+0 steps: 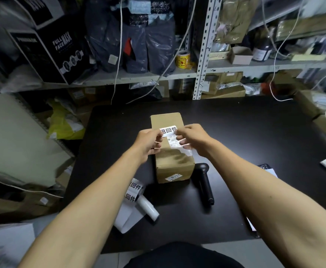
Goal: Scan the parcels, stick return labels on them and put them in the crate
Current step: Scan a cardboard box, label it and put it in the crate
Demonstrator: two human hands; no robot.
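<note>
- At the middle of the black bench (254,132), a brown cardboard parcel (172,163) is laid flat with its long side running from 12 to 6 o'clock, so that its top face is offered for labelling.
- A white return label (168,130) is pinched at its two ends, by the grip of the left hand (148,141) at 9 o'clock and of the right hand (194,138) at 3 o'clock; it seems to be kept stretched so that it goes down without folds.
- On this label the large characters 退回件 are read; under it an older shipping label (174,142) is seen, its small print not legible.
- A small sticker (174,176) on the near end of the parcel reads "0332".
- A black scanner (203,183) lies just beside the parcel at 4 o'clock, probably kept ready for the next one.
- A label roll (137,202) printed 退回件 lies at 7 o'clock.
- "FULL FACE MASK" is read on a black box (48,49) on the shelf at 10 o'clock.
- No crate can be identified.
</note>
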